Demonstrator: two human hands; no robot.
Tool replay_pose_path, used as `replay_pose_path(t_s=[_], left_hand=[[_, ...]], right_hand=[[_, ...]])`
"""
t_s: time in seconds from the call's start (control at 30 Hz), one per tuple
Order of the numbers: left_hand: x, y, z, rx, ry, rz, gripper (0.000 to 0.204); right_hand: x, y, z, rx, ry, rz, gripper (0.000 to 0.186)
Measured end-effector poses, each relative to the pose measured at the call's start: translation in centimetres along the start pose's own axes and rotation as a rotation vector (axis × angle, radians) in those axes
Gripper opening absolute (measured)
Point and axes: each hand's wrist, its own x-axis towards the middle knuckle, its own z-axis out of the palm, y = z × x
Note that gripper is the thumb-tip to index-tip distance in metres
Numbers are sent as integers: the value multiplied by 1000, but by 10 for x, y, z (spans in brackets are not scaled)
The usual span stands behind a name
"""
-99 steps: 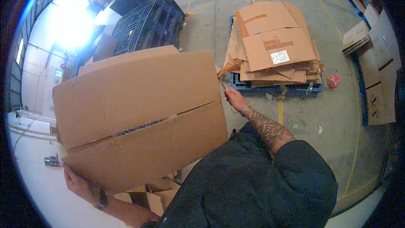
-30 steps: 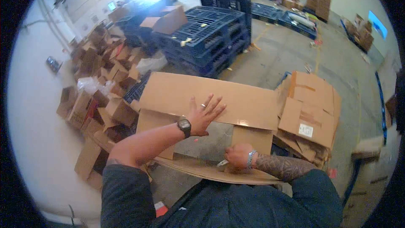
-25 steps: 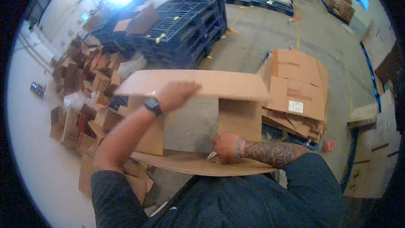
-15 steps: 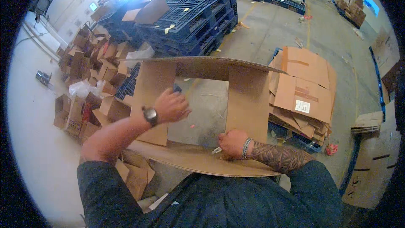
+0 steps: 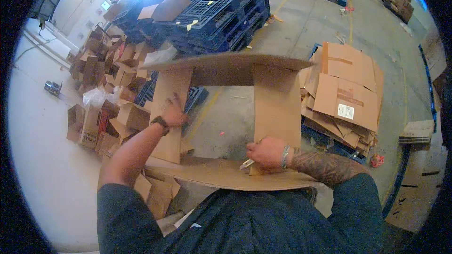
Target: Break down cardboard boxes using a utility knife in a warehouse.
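An opened cardboard box (image 5: 277,106) stands against my front, its flaps spread and the floor showing through its middle. My left hand (image 5: 174,113) lies against the box's left side panel, fingers spread, slightly blurred, a dark watch on the wrist. At the near right corner, my right hand (image 5: 267,153) is closed around a utility knife (image 5: 246,163). Only the pale tip end sticks out of the fist, pointing toward the near panel; the rest is hidden in the fingers.
Flattened cardboard (image 5: 351,89) is stacked on a pallet at right. Blue plastic pallets (image 5: 212,14) rise beyond the box, with an open carton (image 5: 167,7) on top. Loose empty boxes (image 5: 101,70) heap up on the left beside a white wall (image 5: 37,127).
My left hand has moved left and down from above the box's opening onto the left panel, its fingers spreading. My right hand keeps the knife near the same corner. The view has shifted slightly.
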Motion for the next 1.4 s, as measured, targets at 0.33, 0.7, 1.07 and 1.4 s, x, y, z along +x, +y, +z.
replay_pose_path(t_s=[0.33, 0.7, 1.07, 1.4], left_hand=[[-129, -122, -141, -525, -739, 457, 56], [-219, -110, 44, -1051, -534, 154, 17], [-135, 142, -84, -972, 353, 466, 22], [22, 390, -154, -1562, 62, 645, 31]], right_hand=[[-56, 87, -55, 17, 692, 357, 48], [-39, 146, -149, -292, 793, 479, 52], [-139, 190, -291, -855, 1150, 666, 52], [-389, 194, -158, -562, 1275, 1210, 43]])
